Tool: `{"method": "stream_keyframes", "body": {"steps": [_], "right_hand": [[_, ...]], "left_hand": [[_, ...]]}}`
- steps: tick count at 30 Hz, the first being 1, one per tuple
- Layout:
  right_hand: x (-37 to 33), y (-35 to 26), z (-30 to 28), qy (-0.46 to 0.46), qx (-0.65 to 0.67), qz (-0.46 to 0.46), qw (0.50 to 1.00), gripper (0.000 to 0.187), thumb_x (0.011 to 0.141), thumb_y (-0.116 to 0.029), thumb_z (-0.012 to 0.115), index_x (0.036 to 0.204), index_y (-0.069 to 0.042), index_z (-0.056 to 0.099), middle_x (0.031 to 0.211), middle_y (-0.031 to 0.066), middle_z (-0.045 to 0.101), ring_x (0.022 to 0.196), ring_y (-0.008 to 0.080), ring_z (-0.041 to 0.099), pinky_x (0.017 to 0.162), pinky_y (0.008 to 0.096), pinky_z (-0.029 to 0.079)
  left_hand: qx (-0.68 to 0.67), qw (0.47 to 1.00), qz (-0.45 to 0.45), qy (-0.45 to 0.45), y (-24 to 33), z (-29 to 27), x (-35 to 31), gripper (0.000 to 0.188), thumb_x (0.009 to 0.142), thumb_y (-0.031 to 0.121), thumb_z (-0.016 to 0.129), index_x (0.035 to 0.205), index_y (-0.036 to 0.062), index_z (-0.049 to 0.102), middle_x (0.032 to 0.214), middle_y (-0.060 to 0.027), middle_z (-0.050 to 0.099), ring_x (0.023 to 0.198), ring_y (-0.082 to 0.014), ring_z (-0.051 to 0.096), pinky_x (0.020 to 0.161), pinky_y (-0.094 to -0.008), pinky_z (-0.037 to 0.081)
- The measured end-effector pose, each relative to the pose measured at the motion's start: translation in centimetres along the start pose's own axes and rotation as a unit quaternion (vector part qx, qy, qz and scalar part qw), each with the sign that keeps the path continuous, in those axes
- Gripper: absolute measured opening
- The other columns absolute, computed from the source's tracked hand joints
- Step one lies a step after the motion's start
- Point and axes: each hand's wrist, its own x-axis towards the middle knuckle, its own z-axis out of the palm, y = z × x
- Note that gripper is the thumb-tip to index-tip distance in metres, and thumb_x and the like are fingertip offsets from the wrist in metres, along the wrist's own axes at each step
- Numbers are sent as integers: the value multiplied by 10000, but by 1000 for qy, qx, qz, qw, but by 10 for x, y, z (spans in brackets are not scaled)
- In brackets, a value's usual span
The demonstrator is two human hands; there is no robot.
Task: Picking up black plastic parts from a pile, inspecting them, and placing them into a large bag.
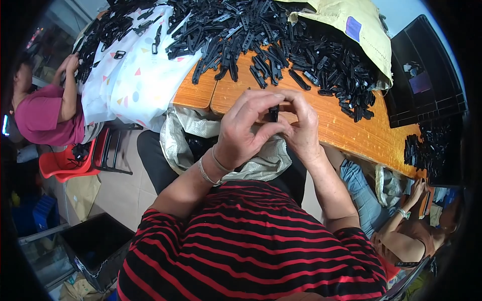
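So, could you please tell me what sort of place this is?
Probably an assembly or sorting workshop: elongated black plastic-looking parts heaped on a brown wooden table, with a person in a maroon top nearby.

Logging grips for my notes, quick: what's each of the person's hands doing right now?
Left hand: closed, holding a small, narrow black plastic-looking part.
Right hand: closed on the same part; exact contact partly hidden.
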Motion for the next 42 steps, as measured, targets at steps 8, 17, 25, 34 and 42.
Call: {"method": "stream_keyframes", "body": {"steps": [8, 17, 25, 34, 42], "right_hand": [[-6, 1, -3, -71, 17, -23, 997, 323, 719, 46, 742, 1009, 6, 604, 890, 113, 643, 819, 248, 687, 714, 330, 565], [-16, 4, 14, -67, 54, 53, 995, 247, 757, -15, 741, 926, 4, 561, 785, 99, 600, 690, 202, 651, 602, 308, 521], [-32, 3, 27, -132, 67, 124, 981, 366, 752, -261, 825, 811, -37, 542, 628, 77, 540, 564, 194, 552, 535, 321, 450], [-12, 51, -58, -114, -155, 195, 962, 99, 864, -109, 697, 874, -15, 664, 797, 76, 649, 694, 145, 604, 623, 291, 495], [24, 90, -110, -167, -432, 42, 885, 237, 803, -56, 683, 1039, -71, 675, 948, 128, 593, 818, 354, 631, 722, 407, 527]], "left_hand": [[33, 999, -20, -24, 4, -7, 0, 357, 718, 18, 788, 1038, -2, 631, 969, -136, 652, 849, -247, 645, 734, -306, 519], [-49, 992, -119, -15, -1, -10, -9, 311, 748, -14, 753, 1031, -11, 623, 951, -102, 627, 853, -184, 629, 758, -265, 497], [-185, 929, -319, 14, -10, -19, -29, 243, 783, 0, 726, 1002, -5, 621, 873, -63, 645, 770, -119, 628, 702, -257, 504], [142, 953, -210, -167, -24, -70, -60, 78, 796, 64, 708, 832, 20, 656, 774, -115, 630, 681, -272, 619, 611, -328, 471], [279, 941, -162, -104, -61, -13, -17, 213, 807, 157, 740, 944, 16, 655, 887, -143, 633, 771, -285, 645, 675, -375, 508]]}}
